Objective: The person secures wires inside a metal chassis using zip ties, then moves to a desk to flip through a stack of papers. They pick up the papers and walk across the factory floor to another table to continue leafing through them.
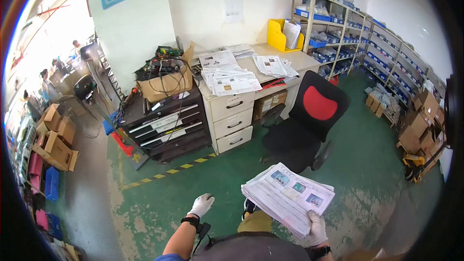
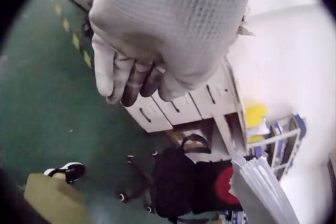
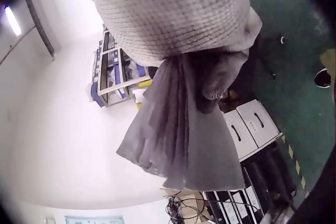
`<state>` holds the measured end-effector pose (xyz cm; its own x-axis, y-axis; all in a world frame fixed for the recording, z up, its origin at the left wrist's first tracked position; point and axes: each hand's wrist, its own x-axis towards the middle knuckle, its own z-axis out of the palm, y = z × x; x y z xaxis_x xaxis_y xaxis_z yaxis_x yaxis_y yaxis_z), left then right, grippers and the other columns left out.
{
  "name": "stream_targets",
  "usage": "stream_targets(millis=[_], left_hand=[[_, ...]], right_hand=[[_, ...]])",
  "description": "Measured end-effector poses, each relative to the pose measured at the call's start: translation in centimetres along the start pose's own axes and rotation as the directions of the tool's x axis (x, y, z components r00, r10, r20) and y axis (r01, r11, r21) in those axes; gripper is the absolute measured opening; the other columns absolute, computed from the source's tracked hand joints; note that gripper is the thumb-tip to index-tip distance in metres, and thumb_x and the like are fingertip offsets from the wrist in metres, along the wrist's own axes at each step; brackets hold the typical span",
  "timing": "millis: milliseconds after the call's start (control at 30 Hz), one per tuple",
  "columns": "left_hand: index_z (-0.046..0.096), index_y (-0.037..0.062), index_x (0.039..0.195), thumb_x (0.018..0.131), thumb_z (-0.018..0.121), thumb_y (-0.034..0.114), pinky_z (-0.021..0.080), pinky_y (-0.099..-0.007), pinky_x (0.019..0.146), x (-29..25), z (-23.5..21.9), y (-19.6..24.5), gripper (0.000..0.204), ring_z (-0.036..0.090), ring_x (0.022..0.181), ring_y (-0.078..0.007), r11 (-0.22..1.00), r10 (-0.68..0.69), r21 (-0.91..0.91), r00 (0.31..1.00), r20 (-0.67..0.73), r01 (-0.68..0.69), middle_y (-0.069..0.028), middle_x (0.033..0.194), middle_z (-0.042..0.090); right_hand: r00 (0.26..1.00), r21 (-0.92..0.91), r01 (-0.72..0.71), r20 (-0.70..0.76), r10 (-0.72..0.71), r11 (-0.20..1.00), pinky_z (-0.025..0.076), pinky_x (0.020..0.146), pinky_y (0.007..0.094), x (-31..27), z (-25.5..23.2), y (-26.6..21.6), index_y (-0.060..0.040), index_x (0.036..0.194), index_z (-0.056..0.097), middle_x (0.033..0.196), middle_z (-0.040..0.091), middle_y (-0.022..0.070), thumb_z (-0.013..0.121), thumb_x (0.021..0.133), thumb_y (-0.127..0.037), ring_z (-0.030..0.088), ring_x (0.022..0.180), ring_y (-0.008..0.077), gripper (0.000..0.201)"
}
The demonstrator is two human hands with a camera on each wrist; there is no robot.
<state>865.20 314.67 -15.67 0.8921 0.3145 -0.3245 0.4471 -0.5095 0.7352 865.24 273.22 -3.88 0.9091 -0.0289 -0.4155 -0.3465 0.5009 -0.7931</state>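
A thick stack of printed sheets (image 1: 285, 193) with small colour pictures is gripped at its lower right edge by my gloved right hand (image 1: 316, 229), thumb on top. In the right wrist view the sheets (image 3: 181, 134) fan out below the glove (image 3: 173, 19), fingers curled round them. My gloved left hand (image 1: 201, 205) hangs apart from the stack, holding nothing. Its fingers (image 2: 137, 79) are loosely bent, with dark smudges on them, in the left wrist view, where the stack (image 2: 260, 190) shows at lower right.
A black office chair (image 1: 295, 137) with a red back patch stands before a desk (image 1: 309, 61) bearing more papers (image 1: 234, 82) and a yellow file holder (image 1: 276, 35). Left of it is a dark tool cabinet (image 1: 164, 137) with a cable-filled carton (image 1: 166, 84). Shelves (image 1: 338, 21) and cartons (image 1: 420, 125) stand right.
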Motion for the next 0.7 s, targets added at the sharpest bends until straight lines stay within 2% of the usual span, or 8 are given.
stream_targets(millis=[167, 200, 233, 267, 300, 500, 633, 700], left_hand=[[0.059, 0.0044, 0.098, 0.082, 0.057, 0.018, 0.054, -0.0309, 0.07, 7.9, -0.9, -10.7, 0.02, 0.065, 0.082, -0.0259, 0.836, 0.133, 0.465, 0.931, 0.341, -0.29, -0.0151, 0.097, 0.064], [0.058, 0.0034, 0.096, 0.082, 0.057, 0.017, 0.055, -0.0325, 0.067, 8.4, -1.7, -11.6, 0.02, 0.065, 0.077, -0.0244, 0.975, -0.219, 0.017, 0.948, 0.231, 0.221, -0.0137, 0.094, 0.064], [0.058, 0.0025, 0.094, 0.082, 0.058, 0.017, 0.055, -0.0342, 0.063, 7.8, -2.1, -12.0, 0.019, 0.065, 0.073, -0.023, 0.641, -0.552, -0.453, 0.782, 0.289, 0.619, -0.0123, 0.09, 0.064], [0.058, 0.0006, 0.099, 0.083, 0.057, 0.018, 0.055, -0.0358, 0.059, 7.9, -3.7, -10.3, 0.024, 0.065, 0.069, -0.022, 0.87, -0.376, -0.297, 0.92, 0.113, 0.393, -0.0113, 0.088, 0.064], [0.058, 0.0011, 0.104, 0.085, 0.055, 0.018, 0.055, -0.0345, 0.058, 8.6, -4.7, -8.2, 0.026, 0.065, 0.067, -0.0215, 0.58, -0.68, -0.535, 0.727, 0.097, 0.614, -0.0109, 0.085, 0.065], [0.058, -0.0017, 0.104, 0.086, 0.054, 0.017, 0.053, -0.031, 0.055, 18.1, -7.0, -4.5, 0.027, 0.065, 0.065, -0.0187, 0.434, -0.717, -0.734, 0.693, 0.069, 0.523, -0.0099, 0.082, 0.065], [0.061, -0.0006, 0.105, 0.083, 0.055, 0.024, 0.049, -0.0394, 0.073, 31.5, -9.3, 4.2, 0.034, 0.063, 0.086, -0.032, 0.985, -0.104, 0.122, 0.981, -0.166, 0.125, -0.0185, 0.094, 0.065], [0.06, 0.0023, 0.108, 0.082, 0.056, 0.031, 0.047, -0.0415, 0.081, 37.4, -11.1, 12.0, 0.039, 0.059, 0.093, -0.0368, 0.997, 0.02, 0.078, 0.982, -0.186, -0.006, -0.0208, 0.098, 0.062]], right_hand=[[0.993, -0.196, 0.036, 0.117, -0.013, 0.98, 0.048, 0.086, 0.031, 17.2, 7.2, -2.3, 0.0063, 0.124, 0.046, 0.114, 0.058, 0.0122, 0.052, 0.092, -0.014, 0.058, 0.098, 0.0188, 0.038], [0.979, -0.212, -0.002, 0.199, 0.045, 0.977, 0.048, 0.086, 0.0316, 19.5, 10.0, -4.0, 0.0061, 0.122, 0.048, 0.112, 0.059, 0.0122, 0.052, 0.091, -0.012, 0.059, 0.097, 0.019, 0.036], [0.954, -0.238, -0.041, 0.28, 0.108, 0.971, 0.049, 0.086, 0.0322, 21.1, 11.6, -5.2, 0.0059, 0.12, 0.049, 0.11, 0.061, 0.0122, 0.052, 0.091, -0.011, 0.06, 0.096, 0.0193, 0.034], [0.955, -0.248, -0.064, 0.267, 0.131, 0.967, 0.049, 0.086, 0.0322, 23.3, 12.9, -5.4, 0.0059, 0.12, 0.049, 0.11, 0.061, 0.0122, 0.052, 0.091, -0.011, 0.06, 0.096, 0.0193, 0.034], [0.943, -0.33, -0.018, 0.31, 0.126, 0.944, 0.048, 0.085, 0.0314, 25.8, 14.0, -5.4, 0.0055, 0.12, 0.05, 0.11, 0.061, 0.0112, 0.053, 0.091, -0.012, 0.06, 0.096, 0.0184, 0.034], [0.912, -0.421, -0.063, 0.343, 0.223, 0.905, 0.048, 0.078, 0.0276, 34.6, 21.4, -9.0, 0.007, 0.108, 0.058, 0.098, 0.064, 0.0096, 0.055, 0.092, -0.018, 0.06, 0.085, 0.0143, 0.03], [0.982, -0.384, 0.077, 0.187, -0.004, 0.92, 0.048, 0.08, 0.0298, 39.4, 22.5, -11.2, 0.0057, 0.11, 0.057, 0.102, 0.062, 0.0103, 0.053, 0.092, -0.024, 0.059, 0.091, 0.0166, 0.035], [0.995, -0.289, 0.083, 0.071, -0.065, 0.954, 0.047, 0.085, 0.0321, 41.6, 23.0, -12.8, 0.0058, 0.116, 0.053, 0.109, 0.06, 0.0126, 0.051, 0.092, -0.026, 0.059, 0.096, 0.0192, 0.04]])
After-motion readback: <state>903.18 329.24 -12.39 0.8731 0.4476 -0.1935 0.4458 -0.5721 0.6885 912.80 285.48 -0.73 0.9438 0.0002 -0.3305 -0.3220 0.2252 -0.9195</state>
